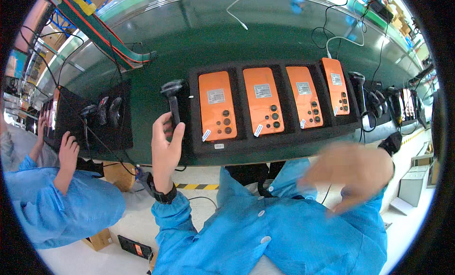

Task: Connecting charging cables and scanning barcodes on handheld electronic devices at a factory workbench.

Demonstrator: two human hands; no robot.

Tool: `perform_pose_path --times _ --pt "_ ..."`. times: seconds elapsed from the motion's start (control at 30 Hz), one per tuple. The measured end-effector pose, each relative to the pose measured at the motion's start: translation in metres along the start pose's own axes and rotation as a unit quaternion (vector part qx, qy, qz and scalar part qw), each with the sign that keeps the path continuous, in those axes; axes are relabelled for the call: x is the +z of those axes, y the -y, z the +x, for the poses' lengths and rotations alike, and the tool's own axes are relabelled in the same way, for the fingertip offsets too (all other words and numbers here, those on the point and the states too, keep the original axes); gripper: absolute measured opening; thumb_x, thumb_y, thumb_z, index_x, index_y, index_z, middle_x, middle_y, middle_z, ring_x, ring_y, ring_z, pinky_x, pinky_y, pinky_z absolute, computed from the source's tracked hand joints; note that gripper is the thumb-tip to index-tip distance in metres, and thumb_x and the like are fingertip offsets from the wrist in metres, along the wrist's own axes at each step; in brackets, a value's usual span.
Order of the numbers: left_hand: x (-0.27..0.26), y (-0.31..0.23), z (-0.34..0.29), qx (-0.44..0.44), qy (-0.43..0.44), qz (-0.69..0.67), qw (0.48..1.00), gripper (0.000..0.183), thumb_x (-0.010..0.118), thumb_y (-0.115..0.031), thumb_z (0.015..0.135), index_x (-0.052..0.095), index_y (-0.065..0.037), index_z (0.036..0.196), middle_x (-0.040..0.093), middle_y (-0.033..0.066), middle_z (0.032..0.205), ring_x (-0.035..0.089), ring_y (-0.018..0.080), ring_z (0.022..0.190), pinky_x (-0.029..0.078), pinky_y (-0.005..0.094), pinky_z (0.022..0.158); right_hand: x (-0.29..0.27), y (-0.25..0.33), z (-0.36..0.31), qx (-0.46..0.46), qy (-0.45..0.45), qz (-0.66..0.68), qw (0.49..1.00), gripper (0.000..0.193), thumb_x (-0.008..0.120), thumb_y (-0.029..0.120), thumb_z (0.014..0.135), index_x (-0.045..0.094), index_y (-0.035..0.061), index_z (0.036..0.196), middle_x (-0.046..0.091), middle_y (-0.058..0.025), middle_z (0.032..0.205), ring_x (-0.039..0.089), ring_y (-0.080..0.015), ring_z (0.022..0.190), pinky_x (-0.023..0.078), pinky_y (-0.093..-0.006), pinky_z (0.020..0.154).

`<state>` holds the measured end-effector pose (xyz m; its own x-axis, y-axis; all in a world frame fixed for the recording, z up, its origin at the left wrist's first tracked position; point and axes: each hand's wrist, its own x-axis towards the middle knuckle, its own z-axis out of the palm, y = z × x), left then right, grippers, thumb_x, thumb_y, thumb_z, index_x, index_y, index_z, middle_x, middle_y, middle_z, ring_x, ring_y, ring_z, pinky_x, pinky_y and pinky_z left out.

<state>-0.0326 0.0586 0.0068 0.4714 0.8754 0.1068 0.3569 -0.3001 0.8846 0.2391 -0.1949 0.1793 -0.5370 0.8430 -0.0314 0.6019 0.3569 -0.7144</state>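
Observation:
My left hand (167, 143) is closed round the handle of a black handheld barcode scanner (172, 92), whose head points away from me. Just right of it, a black foam tray (238, 138) lies on the green bench with several orange phones (217, 87) set in its slots, backs up. Each phone back shows a grey label and round camera lenses, with a small white tab near a lower corner. A white cable (329, 51) reaches the top of the rightmost phone. My right hand (350, 173) hovers over the bench's near edge at the right, smeared by motion, its fingers unclear.
Another black scanner (358, 85) stands right of the tray. To my left, a person in a blue smock (61, 208) works by a dark mat (109, 135) with black devices. A green sloped rail (95, 31) and a hanging white cable (237, 18) are at the back.

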Motion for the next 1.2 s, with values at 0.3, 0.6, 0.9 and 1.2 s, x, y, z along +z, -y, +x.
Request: perform_pose_path --times 0.3,0.6,0.9,1.2 --pt "0.013 0.020 0.057 -0.094 0.049 -0.134 0.985 0.042 0.065 -0.028 0.090 0.051 0.004 0.115 0.060 0.0082 0.089 0.059 0.0129 0.069 0.048 0.0273 0.056 -0.055 -0.191 0.108 0.219 -0.431 0.009 0.875 0.051 0.065 0.035 0.088 0.058 -0.0022 0.123 0.067 -0.0139 0.101 0.064 -0.0243 0.093 0.050 -0.0343 0.084" --pt "-0.007 -0.014 -0.006 -0.139 0.102 -0.271 0.947 0.023 0.062 -0.018 0.090 0.049 -0.004 0.104 0.057 0.0043 0.072 0.055 0.0152 0.049 0.046 0.0281 0.045 -0.093 -0.364 0.191 0.284 -0.383 0.032 0.878 0.041 0.061 0.032 0.088 0.064 0.0031 0.116 0.069 -0.0145 0.097 0.066 -0.0282 0.097 0.051 -0.0382 0.086" --pt "-0.017 -0.062 -0.033 -0.197 0.167 -0.218 0.941 0.029 0.060 -0.022 0.093 0.053 0.000 0.109 0.056 0.0051 0.065 0.052 0.0133 0.044 0.040 0.0257 0.042 0.023 -0.200 0.176 0.083 -0.311 -0.227 0.919 0.045 0.070 0.037 0.081 0.050 -0.0011 0.093 0.051 -0.0224 0.114 0.049 -0.0381 0.110 0.038 -0.0465 0.096" --pt "-0.006 -0.077 -0.015 -0.209 0.195 -0.190 0.939 0.033 0.059 -0.027 0.094 0.054 0.001 0.110 0.055 0.0056 0.064 0.051 0.0144 0.042 0.042 0.0271 0.039 0.031 -0.213 0.174 0.033 -0.338 -0.248 0.907 0.060 0.071 0.048 0.077 0.049 -0.0025 0.101 0.050 -0.0179 0.109 0.048 -0.0362 0.108 0.036 -0.0444 0.098"
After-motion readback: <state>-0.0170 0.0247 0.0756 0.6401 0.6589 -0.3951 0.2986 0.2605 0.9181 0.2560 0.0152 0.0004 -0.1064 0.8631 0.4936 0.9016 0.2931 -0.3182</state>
